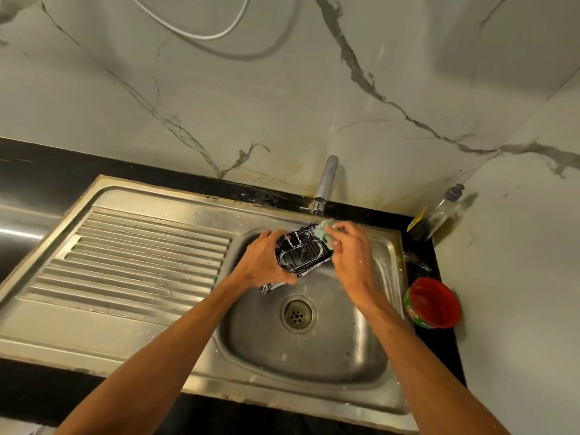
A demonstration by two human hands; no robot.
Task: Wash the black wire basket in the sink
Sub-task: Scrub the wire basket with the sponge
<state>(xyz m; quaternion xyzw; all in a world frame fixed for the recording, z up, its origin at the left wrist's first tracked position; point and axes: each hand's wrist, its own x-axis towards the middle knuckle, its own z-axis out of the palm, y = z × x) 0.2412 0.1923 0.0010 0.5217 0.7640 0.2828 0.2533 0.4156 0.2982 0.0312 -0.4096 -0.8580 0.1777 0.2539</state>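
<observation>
Over the stainless steel sink (361, 365) my left hand (262, 262) grips the soapy black wire basket (303, 254) — mid-scrub. My right hand (348, 255) pinches a green scrub sponge (323, 235) against its far end, under the chrome tap (326, 180) — rinsing probably comes next.

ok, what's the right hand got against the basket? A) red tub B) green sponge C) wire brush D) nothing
B: the right hand pinches a green sponge against the far end of the black wire basket, which the left hand holds over the sink.
</observation>
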